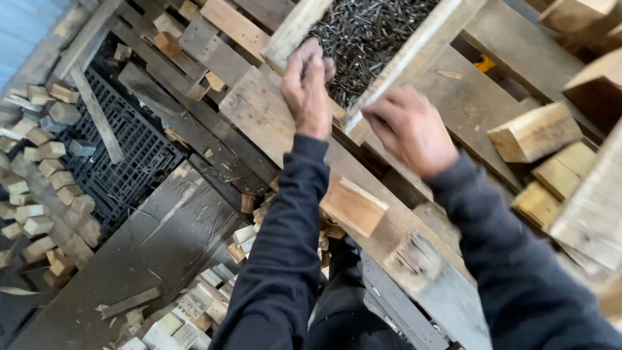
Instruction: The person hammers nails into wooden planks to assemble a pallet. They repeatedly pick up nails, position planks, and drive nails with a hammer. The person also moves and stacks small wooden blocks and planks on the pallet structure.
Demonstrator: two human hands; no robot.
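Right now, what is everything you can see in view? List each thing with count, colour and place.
wooden box: one, pale wood, top centre, tilted, holds the nails.
nails: a heap, too many to count, dark grey, inside the box.
plank bench: one, weathered brown, under the hands.
wood blocks on the right: several, pale yellow, at the right edge.
single block: one, tan, between the forearms.
plastic pallet: one, black, left.
blocks on the floor: many, pale, far left and bottom centre.
dark board: one, grey-brown, lower left.
left hand: at the box's near corner; grip unclear.
right hand: beside the box's lower edge, fingers curled.
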